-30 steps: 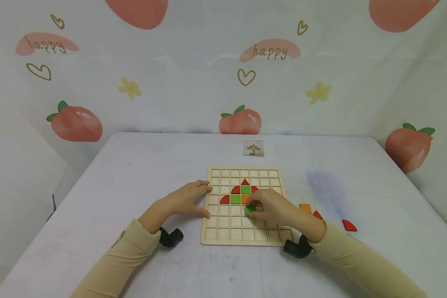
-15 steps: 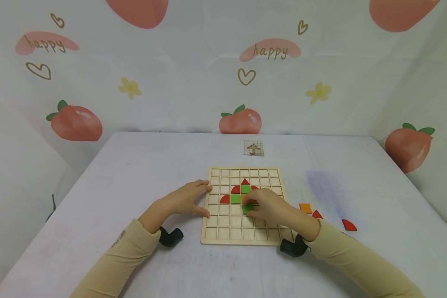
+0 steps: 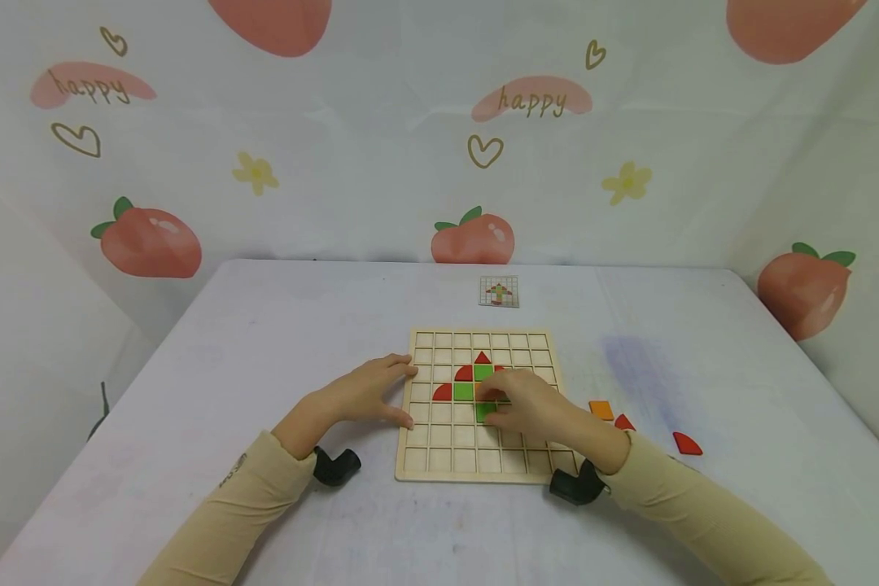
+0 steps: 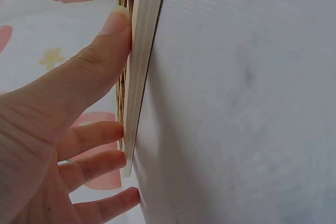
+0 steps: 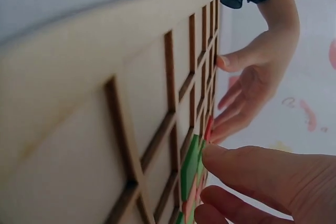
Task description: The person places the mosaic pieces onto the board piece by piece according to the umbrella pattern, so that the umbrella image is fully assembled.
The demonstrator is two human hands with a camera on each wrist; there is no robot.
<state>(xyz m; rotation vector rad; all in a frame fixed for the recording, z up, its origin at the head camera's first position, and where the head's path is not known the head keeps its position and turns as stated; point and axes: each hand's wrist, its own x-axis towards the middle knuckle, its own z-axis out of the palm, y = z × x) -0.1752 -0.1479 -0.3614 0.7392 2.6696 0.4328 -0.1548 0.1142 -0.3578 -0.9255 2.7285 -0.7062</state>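
Observation:
In the head view a wooden grid board lies on the table, with red, green and orange tiles in its middle cells. My left hand rests along the board's left edge; thumb and fingers are spread and touch the rim, as the left wrist view shows too. Over the middle of the board, my right hand pinches a green square tile between thumb and fingers. That tile sits at a cell below the orange one. Nearby are a red triangle and a red quarter-circle tile. The right hand covers several cells.
Behind the board lies a small pattern card with a printed coloured figure. To the right are an orange square tile, a red tile partly behind the right forearm, and a red quarter-circle piece. A printed cloth hangs behind the table.
My right hand has moved slightly left with the green square tile, which went from tilted above the grid to lying in line with a cell. The left hand has stayed still.

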